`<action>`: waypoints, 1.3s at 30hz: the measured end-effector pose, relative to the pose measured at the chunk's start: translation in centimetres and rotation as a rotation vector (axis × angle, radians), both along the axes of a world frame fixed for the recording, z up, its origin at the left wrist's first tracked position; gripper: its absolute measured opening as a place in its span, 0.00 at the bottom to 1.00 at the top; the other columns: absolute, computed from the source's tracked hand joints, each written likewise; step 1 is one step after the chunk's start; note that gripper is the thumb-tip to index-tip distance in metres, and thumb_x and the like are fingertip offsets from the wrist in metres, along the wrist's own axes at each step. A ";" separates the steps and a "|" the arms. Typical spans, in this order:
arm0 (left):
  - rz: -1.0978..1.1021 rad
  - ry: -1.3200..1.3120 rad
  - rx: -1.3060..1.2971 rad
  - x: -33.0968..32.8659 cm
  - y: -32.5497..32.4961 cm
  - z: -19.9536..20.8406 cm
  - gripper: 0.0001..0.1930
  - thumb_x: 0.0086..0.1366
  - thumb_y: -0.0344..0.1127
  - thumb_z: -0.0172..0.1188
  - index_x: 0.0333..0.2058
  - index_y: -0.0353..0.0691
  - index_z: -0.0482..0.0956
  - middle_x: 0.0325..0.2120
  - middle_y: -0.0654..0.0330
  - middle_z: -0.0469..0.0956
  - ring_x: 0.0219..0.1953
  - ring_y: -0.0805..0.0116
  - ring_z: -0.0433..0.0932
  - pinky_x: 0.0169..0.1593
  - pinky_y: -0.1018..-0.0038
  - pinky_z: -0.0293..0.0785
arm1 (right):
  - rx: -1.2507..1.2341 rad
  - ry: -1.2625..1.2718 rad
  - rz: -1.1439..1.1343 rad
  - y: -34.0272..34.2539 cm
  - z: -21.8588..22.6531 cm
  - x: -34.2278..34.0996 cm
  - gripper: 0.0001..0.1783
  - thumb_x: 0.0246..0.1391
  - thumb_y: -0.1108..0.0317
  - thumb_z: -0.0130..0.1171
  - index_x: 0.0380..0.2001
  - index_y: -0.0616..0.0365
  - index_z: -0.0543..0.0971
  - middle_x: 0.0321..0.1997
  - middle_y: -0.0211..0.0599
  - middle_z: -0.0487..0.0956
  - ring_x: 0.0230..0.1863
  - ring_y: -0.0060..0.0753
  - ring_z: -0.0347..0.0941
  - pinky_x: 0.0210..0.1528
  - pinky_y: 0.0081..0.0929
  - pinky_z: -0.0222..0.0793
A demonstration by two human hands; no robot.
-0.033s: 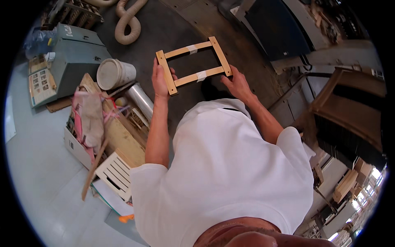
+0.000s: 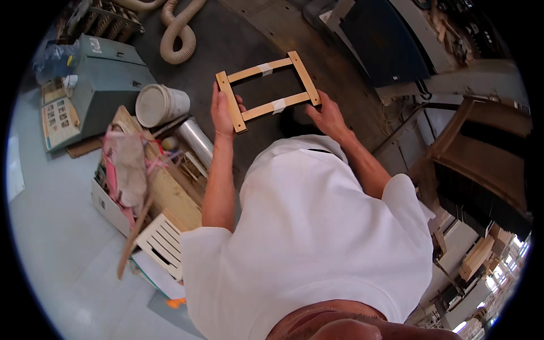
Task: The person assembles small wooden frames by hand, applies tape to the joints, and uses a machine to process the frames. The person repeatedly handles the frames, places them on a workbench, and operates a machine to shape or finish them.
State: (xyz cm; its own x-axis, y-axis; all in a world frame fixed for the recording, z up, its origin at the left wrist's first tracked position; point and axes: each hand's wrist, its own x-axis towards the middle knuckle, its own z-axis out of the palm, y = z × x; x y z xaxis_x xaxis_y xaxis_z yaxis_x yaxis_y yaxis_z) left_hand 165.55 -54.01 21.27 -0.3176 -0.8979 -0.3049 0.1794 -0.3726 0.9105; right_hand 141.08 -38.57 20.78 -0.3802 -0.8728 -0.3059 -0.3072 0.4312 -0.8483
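A light wooden rectangular frame (image 2: pixel 260 110), made of two rails between two end pieces, is held out ahead of me, slightly tilted. Whitish tape (image 2: pixel 279 105) wraps the middle of each rail. Round the left end piece my left hand (image 2: pixel 222 115) is closed, its fingertips showing inside the opening. At the near right corner my right hand (image 2: pixel 327 116) grips the other end piece, thumb on the near side; its remaining fingers are partly hidden. The frame's opening shows only the dark floor.
To the left stand a grey-blue metal cabinet (image 2: pixel 116 73), a white lidded bucket (image 2: pixel 156 106) and a box of cloth and scraps (image 2: pixel 107 207). A slatted cream panel (image 2: pixel 161 243) lies nearer. A ribbed hose (image 2: pixel 177 48) curls on the floor. Brown wooden furniture (image 2: pixel 481 150) stands right.
The surroundings have shifted slightly to the right and down in the view. Both hands keep the same hold on the wooden frame.
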 end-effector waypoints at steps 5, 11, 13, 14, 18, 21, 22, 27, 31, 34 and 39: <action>0.082 -0.036 0.035 -3.8 -9.5 -1.0 0.29 0.75 0.45 0.39 0.71 0.49 0.47 0.28 0.57 0.75 0.21 0.69 0.74 0.28 0.73 0.76 | -0.136 0.100 0.047 -11.4 -0.9 -5.2 0.29 0.52 0.64 0.59 0.56 0.68 0.70 0.34 0.54 0.80 0.33 0.46 0.79 0.40 0.37 0.73; 0.086 -0.021 0.048 -9.3 -21.0 -2.9 0.29 0.75 0.45 0.40 0.71 0.48 0.48 0.28 0.58 0.75 0.22 0.71 0.74 0.28 0.74 0.76 | -0.057 0.073 -0.043 -23.6 -1.5 -10.3 0.27 0.51 0.64 0.59 0.54 0.65 0.73 0.34 0.53 0.80 0.33 0.44 0.79 0.39 0.35 0.73; 0.059 -0.013 0.048 -11.7 -25.9 -2.9 0.29 0.75 0.44 0.40 0.71 0.48 0.48 0.27 0.59 0.75 0.22 0.72 0.74 0.28 0.75 0.76 | -0.054 0.079 -0.092 -28.0 -1.7 -12.0 0.27 0.51 0.64 0.59 0.53 0.66 0.74 0.34 0.53 0.81 0.33 0.43 0.79 0.39 0.35 0.73; 0.047 -0.011 0.070 -12.8 -28.1 -2.9 0.28 0.75 0.44 0.40 0.71 0.49 0.49 0.27 0.59 0.75 0.22 0.73 0.74 0.28 0.75 0.76 | -0.061 0.074 -0.111 -30.5 -1.7 -13.0 0.27 0.50 0.64 0.59 0.53 0.66 0.74 0.34 0.53 0.81 0.32 0.42 0.79 0.39 0.35 0.73; -0.066 -0.018 0.046 -17.2 -38.0 -5.3 0.27 0.75 0.43 0.39 0.70 0.48 0.50 0.27 0.59 0.74 0.22 0.72 0.73 0.28 0.73 0.76 | -0.013 -0.006 -0.155 -37.2 -4.9 -16.2 0.29 0.52 0.64 0.62 0.56 0.65 0.73 0.42 0.44 0.82 0.37 0.27 0.76 0.42 0.26 0.72; -0.222 -0.070 0.014 -20.4 -46.7 -4.5 0.27 0.75 0.44 0.39 0.69 0.47 0.52 0.27 0.59 0.74 0.23 0.72 0.73 0.29 0.74 0.76 | -0.036 -0.444 -0.141 -42.1 -5.7 -19.5 0.31 0.59 0.56 0.59 0.59 0.67 0.70 0.50 0.40 0.78 0.42 0.31 0.77 0.47 0.26 0.72; -0.263 -0.057 0.080 -21.0 -49.1 -4.5 0.27 0.76 0.45 0.39 0.69 0.47 0.52 0.26 0.59 0.74 0.23 0.72 0.73 0.29 0.75 0.75 | 0.015 -0.549 -0.166 -43.6 -4.7 -20.2 0.31 0.60 0.53 0.57 0.58 0.67 0.71 0.49 0.40 0.78 0.42 0.30 0.77 0.48 0.26 0.73; -0.438 -0.122 0.208 -27.9 -59.7 -3.8 0.29 0.76 0.46 0.42 0.70 0.44 0.50 0.28 0.60 0.74 0.25 0.72 0.74 0.29 0.75 0.76 | 0.126 -1.071 -0.357 -52.2 -6.3 -25.2 0.29 0.66 0.45 0.49 0.52 0.63 0.74 0.45 0.39 0.79 0.43 0.31 0.79 0.45 0.32 0.78; -0.448 0.000 0.282 -34.9 -65.4 -6.7 0.29 0.75 0.48 0.44 0.69 0.44 0.52 0.36 0.59 0.75 0.34 0.72 0.76 0.37 0.73 0.77 | 0.174 -1.112 -0.590 -58.3 -13.5 -28.3 0.25 0.65 0.48 0.52 0.43 0.64 0.78 0.34 0.38 0.81 0.29 0.29 0.78 0.28 0.30 0.76; -0.563 0.163 0.337 -39.3 -69.7 -7.2 0.31 0.74 0.52 0.46 0.69 0.45 0.52 0.45 0.58 0.75 0.43 0.69 0.77 0.48 0.66 0.76 | 0.169 -1.088 -0.699 -62.6 -15.6 -31.6 0.24 0.64 0.51 0.54 0.36 0.67 0.78 0.27 0.37 0.79 0.20 0.29 0.75 0.20 0.30 0.71; -0.702 0.194 0.175 -46.9 -74.6 -5.7 0.34 0.71 0.50 0.54 0.70 0.47 0.52 0.55 0.61 0.71 0.52 0.67 0.75 0.52 0.62 0.76 | 0.170 -1.149 -0.642 -69.1 -15.7 -39.3 0.23 0.66 0.50 0.51 0.38 0.64 0.78 0.26 0.37 0.79 0.20 0.30 0.74 0.21 0.29 0.70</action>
